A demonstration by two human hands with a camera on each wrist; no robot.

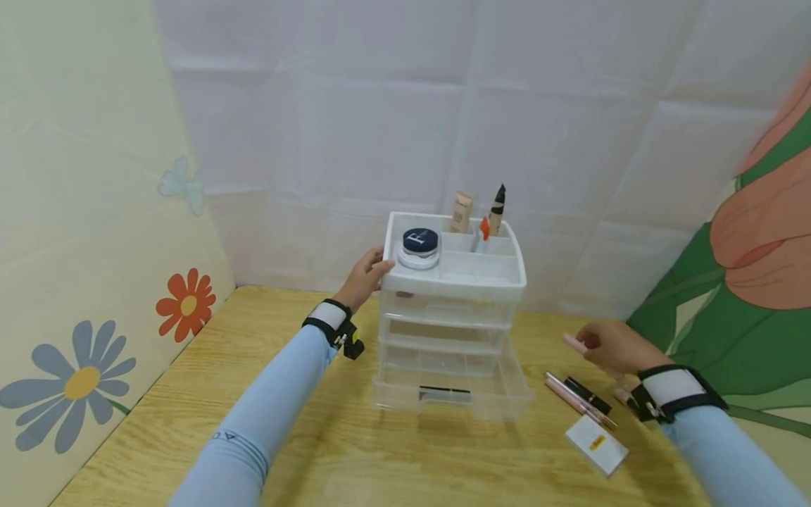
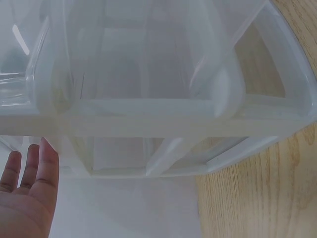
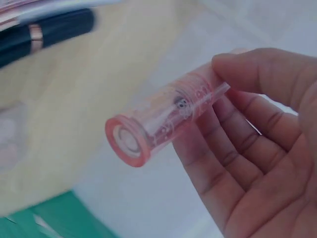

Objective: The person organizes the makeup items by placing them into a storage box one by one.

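at a table (image 1: 266,327), fingers (image 3: 213,176) pinch pink tube (image 3: 166,116); lid (image 1: 420,240) reads "f"

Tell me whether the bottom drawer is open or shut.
Open: in the head view, the bottom drawer juts forward beyond the drawers above, its inside exposed.

Open lane here, over the worktop (image 1: 355,461) before the drawer unit (image 1: 450,292), but the bottom drawer (image 1: 507,408) juts out low! White box (image 1: 597,445) and slim pink tube (image 1: 570,396) clutter the right; left hand (image 1: 363,280) blocks the unit's upper left side.
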